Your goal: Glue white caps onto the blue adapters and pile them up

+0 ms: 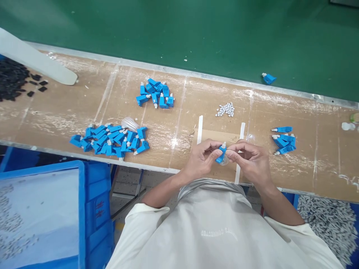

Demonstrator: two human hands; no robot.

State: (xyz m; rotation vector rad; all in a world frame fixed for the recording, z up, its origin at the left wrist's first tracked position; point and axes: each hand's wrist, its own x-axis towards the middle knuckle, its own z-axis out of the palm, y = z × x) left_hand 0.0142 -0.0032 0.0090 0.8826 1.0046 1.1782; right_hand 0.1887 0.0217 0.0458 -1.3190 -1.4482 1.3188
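Note:
Between my hands is a small blue plastic part (220, 157) with a white tip pointing away from me. My left hand (202, 160) is closed on it, thumb and fingers pinching its side. Close against the part's right side, my right hand (252, 161) is closed in a pinch; whatever sits between its fingertips is too small to make out. A clear round piece (225, 161) shows just below the blue part. Beyond my hands lies a small pile of tiny pale grey pieces (226, 109). White tape strips (200, 129) mark both sides of the work spot.
Piles of similar blue parts lie at left (110, 140), far centre (155, 93) and right (284, 142). A clear plastic cup (129, 123) touches the left pile. Black pieces (12, 78) lie far left. Blue crates stand below the table; one grey-white heap (327, 228) is at right.

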